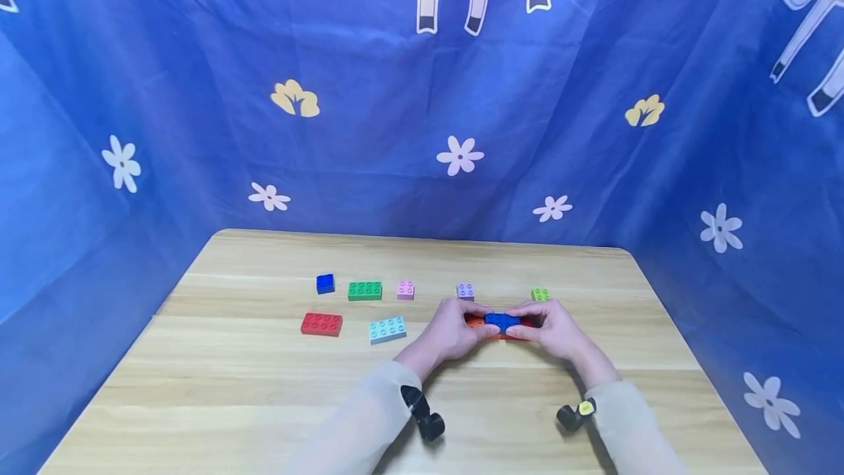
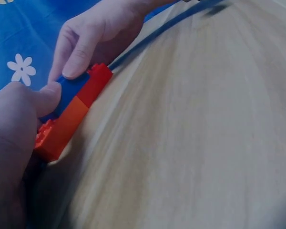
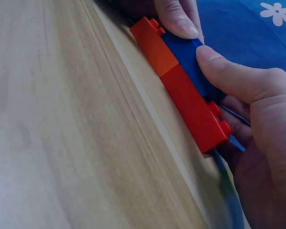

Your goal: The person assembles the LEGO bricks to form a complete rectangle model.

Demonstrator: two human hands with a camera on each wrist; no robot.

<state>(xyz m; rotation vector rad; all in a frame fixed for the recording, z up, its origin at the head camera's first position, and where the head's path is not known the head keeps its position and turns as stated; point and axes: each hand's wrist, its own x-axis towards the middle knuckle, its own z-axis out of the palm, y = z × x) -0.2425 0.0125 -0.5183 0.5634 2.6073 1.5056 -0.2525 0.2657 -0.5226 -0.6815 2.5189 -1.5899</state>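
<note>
A blue brick point(image 1: 502, 322) lies across the seam of an orange brick point(image 3: 154, 48) and a red brick point(image 3: 194, 110), which stand end to end on the table. My left hand point(image 1: 453, 330) pinches the blue brick from the orange side, its thumb on the near face. From the red side, my right hand point(image 1: 559, 330) pinches the same brick. In the left wrist view both thumbs press close together along the blue brick point(image 2: 72, 90). Studs show at the outer ends of the orange and red bricks. The fingers behind the bricks are mostly hidden.
Left of the hands lie another red brick point(image 1: 321, 324) and a light blue brick point(image 1: 387, 330). Farther back stand a small blue brick point(image 1: 325, 284), a green brick point(image 1: 365, 290), a pink brick point(image 1: 405, 289), a lavender brick point(image 1: 465, 291) and a lime brick point(image 1: 540, 294). Blue curtains point(image 1: 369, 167) surround the table.
</note>
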